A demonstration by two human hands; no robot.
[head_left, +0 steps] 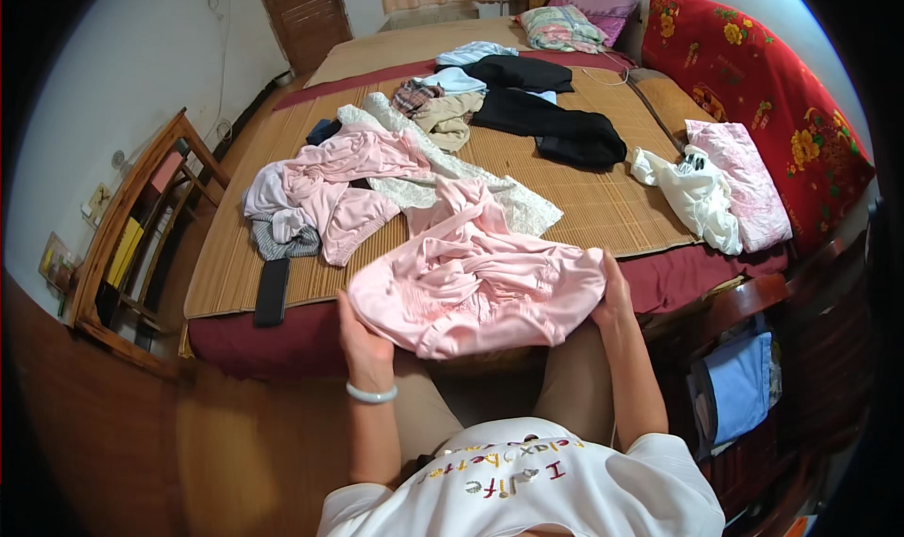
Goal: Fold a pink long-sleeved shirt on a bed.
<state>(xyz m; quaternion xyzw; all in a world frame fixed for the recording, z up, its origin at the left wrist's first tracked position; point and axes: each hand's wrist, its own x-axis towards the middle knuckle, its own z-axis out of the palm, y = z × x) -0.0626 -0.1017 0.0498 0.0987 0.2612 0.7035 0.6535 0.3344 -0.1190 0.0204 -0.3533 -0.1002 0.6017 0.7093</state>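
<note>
Garment (pixel 480 287) of pink cloth, at the near edge of the bed (pixel 231 339), seems light and soft, best taken by both sides, where left hand (pixel 367 350) and right hand (pixel 616 300) grasp with fingers.

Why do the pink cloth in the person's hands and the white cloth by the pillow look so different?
The pink cloth is pale pink, while the white cloth is mostly white. The left hand and right hand hold the pink cloth stretched between them; the white cloth lies bunched beside the pillow, with no hand on it. Both are creased.
</note>
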